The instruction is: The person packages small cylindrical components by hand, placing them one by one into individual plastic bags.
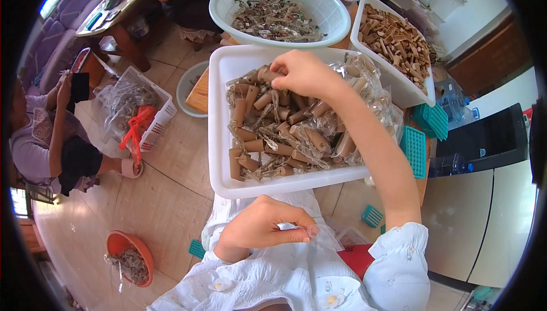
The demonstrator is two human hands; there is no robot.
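My right hand (pixel 305 74) reaches across into the white tub (pixel 217 140) at its far side. Its thumb and fingers are closed on a short brown cylinder (pixel 266 75), most likely cardboard or wood. Around it lie many similar brown cylinders (pixel 235 163), tangled with clear strands and crinkled plastic (pixel 364 74). Closer to me, over my lap, my left hand (pixel 265 225) pinches a thin clear plastic bag (pixel 322 236) between thumb and forefinger. The bag hangs to the right of the fingertips, and its far end blends into my white clothes.
Beyond the tub stands a pale round basket (pixel 222 11) of small wrapped pieces. A white bin (pixel 364 43) of brown wood pieces is at right, near teal trays (pixel 414 151). A person (pixel 43 134) sits at left beside a white crate (pixel 165 108); an orange bucket (pixel 149 265) stands on the floor.
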